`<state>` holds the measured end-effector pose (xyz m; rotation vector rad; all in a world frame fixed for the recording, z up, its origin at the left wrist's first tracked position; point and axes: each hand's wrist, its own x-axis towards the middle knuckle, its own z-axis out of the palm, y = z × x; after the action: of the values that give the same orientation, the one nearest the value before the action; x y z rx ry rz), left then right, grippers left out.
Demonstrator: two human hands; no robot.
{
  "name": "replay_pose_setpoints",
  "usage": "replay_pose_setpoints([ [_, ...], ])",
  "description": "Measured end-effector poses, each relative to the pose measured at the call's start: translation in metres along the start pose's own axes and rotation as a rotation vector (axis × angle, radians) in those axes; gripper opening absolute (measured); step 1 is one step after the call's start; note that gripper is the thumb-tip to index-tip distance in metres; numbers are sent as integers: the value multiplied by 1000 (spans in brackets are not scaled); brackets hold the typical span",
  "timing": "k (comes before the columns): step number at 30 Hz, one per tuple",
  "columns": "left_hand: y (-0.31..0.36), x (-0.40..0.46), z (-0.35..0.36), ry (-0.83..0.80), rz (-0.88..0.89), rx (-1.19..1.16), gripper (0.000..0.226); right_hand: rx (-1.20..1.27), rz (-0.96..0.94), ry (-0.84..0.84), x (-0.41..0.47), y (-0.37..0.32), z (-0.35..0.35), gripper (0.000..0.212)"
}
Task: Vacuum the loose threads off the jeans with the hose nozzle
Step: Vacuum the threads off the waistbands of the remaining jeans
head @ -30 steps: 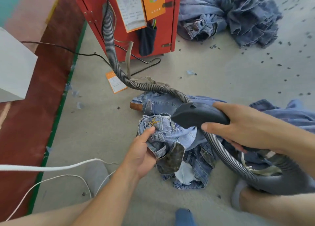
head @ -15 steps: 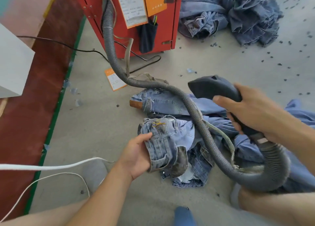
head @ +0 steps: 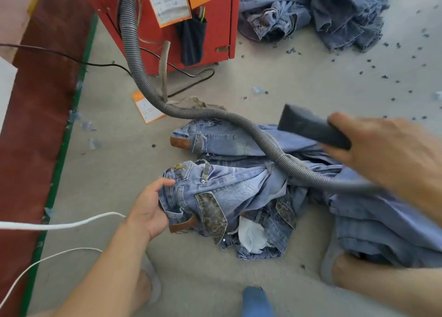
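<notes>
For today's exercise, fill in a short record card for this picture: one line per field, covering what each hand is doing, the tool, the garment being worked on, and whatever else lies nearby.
Left hand: left hand grips the waistband of the jeans
Right hand: right hand holds the nozzle, lifted off the denim
Hose: grey ribbed hose runs from the red cabinet across the jeans
Setting: concrete floor, dotted with dark scraps
Nearby: denim pile at the back; white cord on the left
</notes>
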<state>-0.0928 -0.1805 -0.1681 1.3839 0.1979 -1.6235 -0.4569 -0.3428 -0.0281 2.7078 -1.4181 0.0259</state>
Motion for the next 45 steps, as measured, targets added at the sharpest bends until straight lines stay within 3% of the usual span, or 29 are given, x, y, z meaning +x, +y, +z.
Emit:
replay_pose_setpoints([
  [2, -1, 1, 0, -8, 23, -13, 43, -44, 20, 132, 6, 13, -5, 33],
  [5, -2, 0, -1, -34, 35, -15, 51, -196, 57, 118, 18, 35, -14, 45],
  [14, -7, -5, 3, -38, 67, -17, 49, -1, -375, -430, 14, -9, 60, 42],
  [20, -8, -7, 4, -60, 87, -35, 51, 94, -469, -515, 52, -47, 99, 30],
  [26, -8, -8, 1, -65, 74, -65, 44, 242, -542, -474, 61, -69, 84, 36],
  [29, -5, -10, 3, -96, 76, -70, 45, 343, -461, -403, 65, -55, 70, 48],
  [32, -5, -11, 4, -126, 73, -68, 52, 384, -357, -384, 67, -22, 60, 43],
  [36, -8, -12, 4, -135, 74, -81, 55, 196, -332, -433, 58, -5, 64, 38],
  [39, -10, -14, 5, -166, 59, -86, 54, 110, -437, -499, 45, -40, 79, 33],
  [41, -12, -14, 6, -164, 53, -92, 54, 193, -494, -478, 41, -66, 79, 32],
  [45, -14, -15, 4, -198, 32, -95, 62, 542, -422, -317, 44, -74, 44, 40],
])
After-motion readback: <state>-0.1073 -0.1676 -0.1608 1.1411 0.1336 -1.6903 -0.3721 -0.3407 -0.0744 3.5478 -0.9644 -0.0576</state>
